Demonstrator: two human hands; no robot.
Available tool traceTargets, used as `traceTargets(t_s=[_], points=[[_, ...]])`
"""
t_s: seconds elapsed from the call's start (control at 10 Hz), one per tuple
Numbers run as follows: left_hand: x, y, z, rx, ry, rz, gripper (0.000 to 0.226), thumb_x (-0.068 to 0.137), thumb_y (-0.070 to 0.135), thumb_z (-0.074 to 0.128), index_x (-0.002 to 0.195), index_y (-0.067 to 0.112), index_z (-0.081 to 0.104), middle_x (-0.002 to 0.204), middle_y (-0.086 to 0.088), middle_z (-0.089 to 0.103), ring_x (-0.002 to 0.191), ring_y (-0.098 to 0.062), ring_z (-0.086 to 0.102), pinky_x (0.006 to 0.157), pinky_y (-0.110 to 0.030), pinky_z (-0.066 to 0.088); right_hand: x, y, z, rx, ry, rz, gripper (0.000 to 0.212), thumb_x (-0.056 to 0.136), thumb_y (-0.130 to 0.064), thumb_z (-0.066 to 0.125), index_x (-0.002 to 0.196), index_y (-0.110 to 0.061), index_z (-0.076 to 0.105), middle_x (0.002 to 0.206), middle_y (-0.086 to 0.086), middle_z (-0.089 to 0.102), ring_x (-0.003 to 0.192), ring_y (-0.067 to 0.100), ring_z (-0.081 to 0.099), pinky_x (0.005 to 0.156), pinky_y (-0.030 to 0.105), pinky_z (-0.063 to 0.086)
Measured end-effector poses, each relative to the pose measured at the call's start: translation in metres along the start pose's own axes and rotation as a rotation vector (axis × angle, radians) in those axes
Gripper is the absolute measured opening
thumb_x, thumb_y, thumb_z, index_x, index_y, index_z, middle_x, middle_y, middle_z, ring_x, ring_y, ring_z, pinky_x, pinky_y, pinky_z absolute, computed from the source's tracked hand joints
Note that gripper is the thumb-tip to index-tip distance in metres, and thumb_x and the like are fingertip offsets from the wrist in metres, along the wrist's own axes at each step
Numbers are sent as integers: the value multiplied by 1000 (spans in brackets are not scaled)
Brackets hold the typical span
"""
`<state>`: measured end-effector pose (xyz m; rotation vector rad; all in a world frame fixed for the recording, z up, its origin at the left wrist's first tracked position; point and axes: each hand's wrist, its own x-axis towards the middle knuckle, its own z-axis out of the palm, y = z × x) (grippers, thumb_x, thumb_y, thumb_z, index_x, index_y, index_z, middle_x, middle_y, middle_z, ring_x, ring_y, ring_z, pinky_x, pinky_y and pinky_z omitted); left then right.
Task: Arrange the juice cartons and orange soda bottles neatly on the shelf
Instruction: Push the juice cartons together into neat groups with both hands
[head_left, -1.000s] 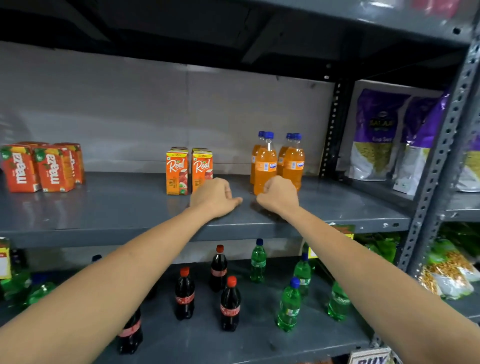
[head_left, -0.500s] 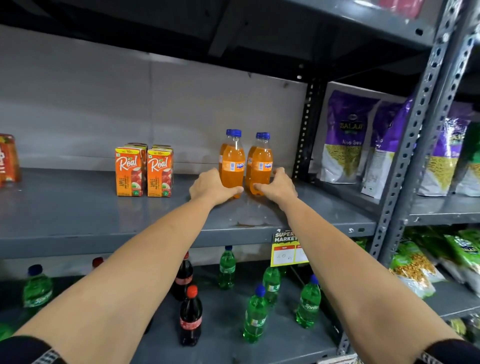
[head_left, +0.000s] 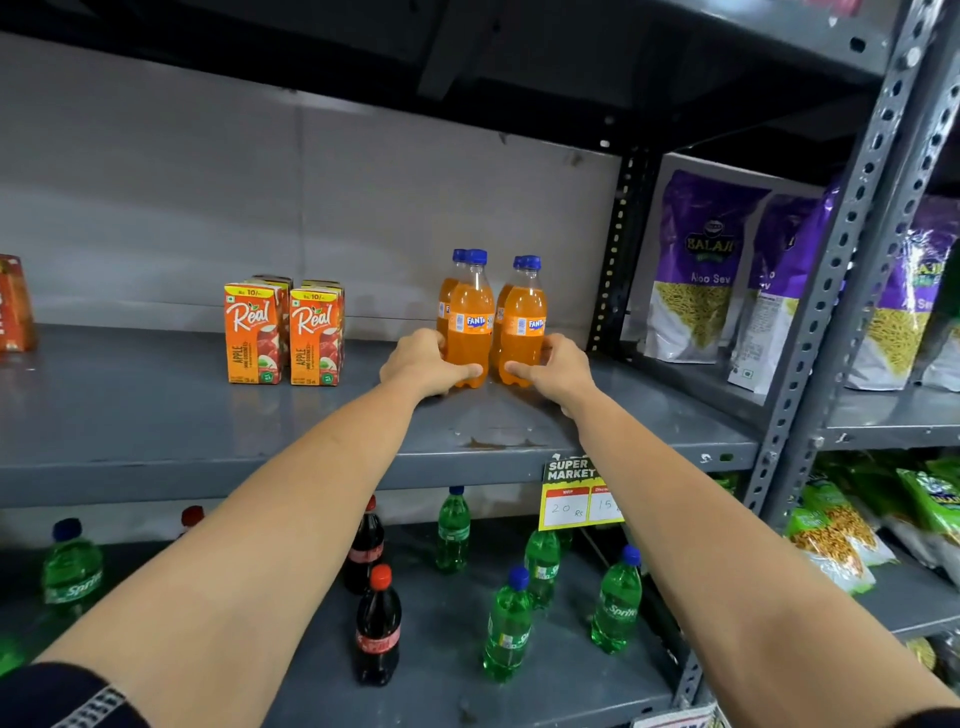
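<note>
On the grey middle shelf (head_left: 156, 431), both hands are now cupping the cluster of orange soda bottles (head_left: 491, 322): a second ago they were resting as loose fists near the front lip, short of the bottles, and since then they have been reaching inward. The left hand (head_left: 423, 366) is pressing against the left front bottle with its thumb across the base, and the right hand (head_left: 553, 366) is mirroring it on the right front bottle, so each grip is wrapping partly round a bottle rather than fully closing. The four bottles are standing upright in two tight pairs toward the right end of the shelf, near the upright post (head_left: 610, 249). The juice cartons (head_left: 283, 332) are sitting well apart to the left, untouched. That shift suggests the person is squaring or sliding the bottle group, with the cartons probably waiting for their turn.
</note>
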<state>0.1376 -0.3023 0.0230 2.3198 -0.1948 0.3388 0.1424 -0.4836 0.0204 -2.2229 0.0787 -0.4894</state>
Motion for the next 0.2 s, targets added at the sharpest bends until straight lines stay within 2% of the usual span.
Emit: traceTargets(t_s=[0.1, 0.2], points=[[-2, 0, 0, -1, 7, -4, 62, 72, 55, 73, 117, 15, 57, 121, -9, 65, 103, -29, 66, 92, -50, 52, -5, -2, 2, -130, -2, -18, 70, 77, -43, 72, 134, -18, 42, 137, 7, 55, 126, 28, 52, 103, 50, 45], [-4, 0, 1, 2, 23, -1, 68, 70, 58, 73, 121, 15, 56, 124, -9, 64, 111, -29, 62, 94, -50, 51, -8, -3, 1, -127, 16, -33, 71, 76, -44, 72, 134, -17, 41, 137, 7, 54, 126, 28, 52, 102, 49, 46]])
